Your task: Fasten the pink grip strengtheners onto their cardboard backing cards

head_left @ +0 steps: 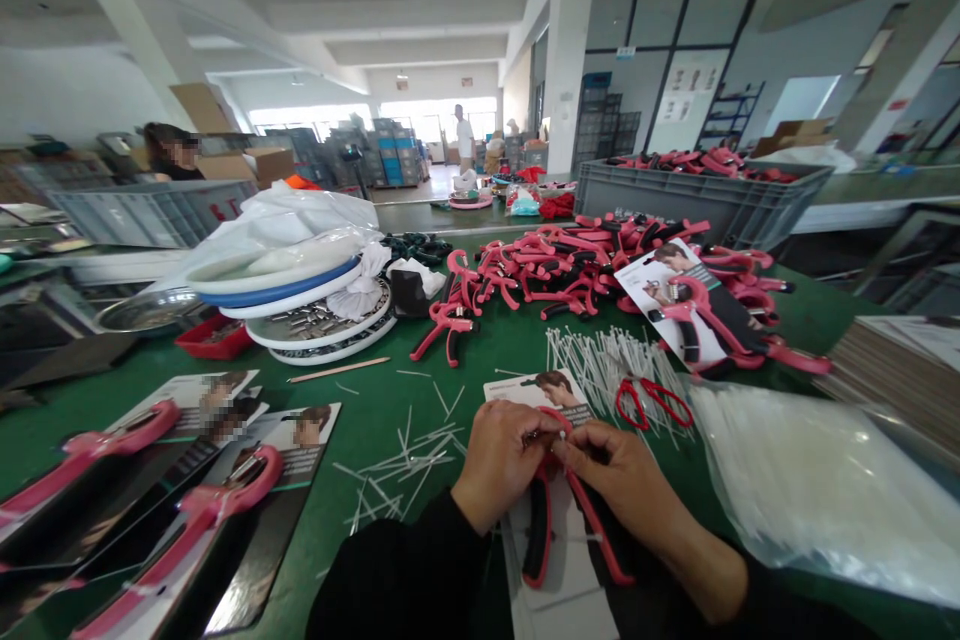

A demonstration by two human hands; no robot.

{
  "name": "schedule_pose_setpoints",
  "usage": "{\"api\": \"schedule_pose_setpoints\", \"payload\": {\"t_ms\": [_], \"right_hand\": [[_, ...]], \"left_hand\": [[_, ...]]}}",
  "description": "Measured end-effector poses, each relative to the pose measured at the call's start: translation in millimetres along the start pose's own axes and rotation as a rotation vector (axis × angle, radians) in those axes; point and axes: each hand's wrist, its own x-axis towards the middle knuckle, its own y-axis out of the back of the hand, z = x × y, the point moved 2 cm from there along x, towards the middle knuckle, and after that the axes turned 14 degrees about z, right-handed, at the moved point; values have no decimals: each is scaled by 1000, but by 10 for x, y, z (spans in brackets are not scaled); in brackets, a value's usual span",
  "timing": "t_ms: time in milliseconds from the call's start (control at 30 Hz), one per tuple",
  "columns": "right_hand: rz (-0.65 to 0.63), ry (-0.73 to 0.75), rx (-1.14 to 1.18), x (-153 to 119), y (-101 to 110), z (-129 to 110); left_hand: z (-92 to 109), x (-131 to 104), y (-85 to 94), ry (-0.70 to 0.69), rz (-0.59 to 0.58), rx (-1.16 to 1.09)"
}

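A pink and black hand grip strengthener (pixel 541 525) lies on a printed backing card (pixel 551 595) in front of me, handles pointing towards me. At its top end my left hand (pixel 499 460) is closed, fingertips pinched on the grip around its spring. Opposite it, my right hand (pixel 626 480) pinches at the same spot, where the small white end of a cable tie (pixel 562 435) shows between the fingers. The fingers hide most of the spring and the rest of that tie. Another white tie crosses the lower handles. Loose cable ties (pixel 409 460) lie left of my hands.
Carded grips (pixel 217 510) lie at left. Beyond are a grip pile (pixel 555 265), a grip on a card (pixel 694 310), bundled ties (pixel 600 370) and red-handled scissors (pixel 652 403). A plastic bag (pixel 817 470) and stacked cards (pixel 892 380) sit right; stacked trays (pixel 330 320) stand left.
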Motion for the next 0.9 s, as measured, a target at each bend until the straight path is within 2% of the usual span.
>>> {"api": "schedule_pose_setpoints", "payload": {"t_ms": [233,500,900], "right_hand": [[-51,-47,37,10,-2,-5],[-35,-51,62,-15,-3,-4],[-76,-97,67,3,5,-15]], "left_hand": [[-16,-11,-11,-6,5,-14],[-1,-14,0,-8,7,-27],[-26,-26,-5,-31,18,-72]]}}
